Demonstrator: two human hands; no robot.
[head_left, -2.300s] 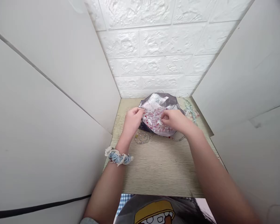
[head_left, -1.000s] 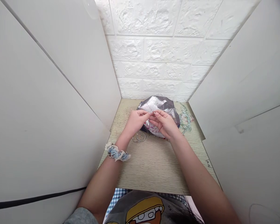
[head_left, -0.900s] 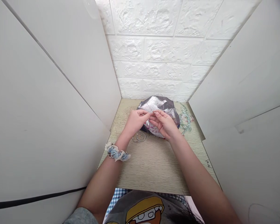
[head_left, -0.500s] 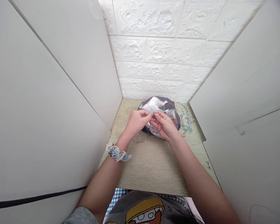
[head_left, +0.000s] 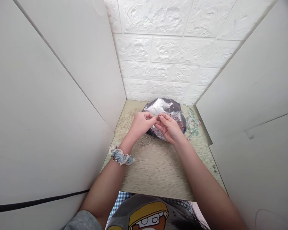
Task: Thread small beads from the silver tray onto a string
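Observation:
A silvery pouch (head_left: 165,105) lies near the wall with many small pink and purple beads on its front part. Above it, my left hand (head_left: 142,124) and my right hand (head_left: 170,128) meet fingertip to fingertip. Both pinch, and whatever is between the fingers is too small to make out. The lower fingers of my right hand are loosely curled. A pale beaded strand (head_left: 144,140) lies on the table under my left wrist. To the right of the pouch rest tangled green and pink beaded strands (head_left: 192,124).
The wood-grain tabletop (head_left: 156,169) is narrow, closed in by white panels on the left (head_left: 62,105) and right (head_left: 249,95). A white brick-patterned wall (head_left: 156,64) rises behind. Small shiny bits (head_left: 214,168) lie at the right edge. A blue scrunchie (head_left: 122,157) circles my left wrist.
The view has shifted very slightly. My hands keep nearly the same pinched pose over the pouch, and the beaded strands lie where they were.

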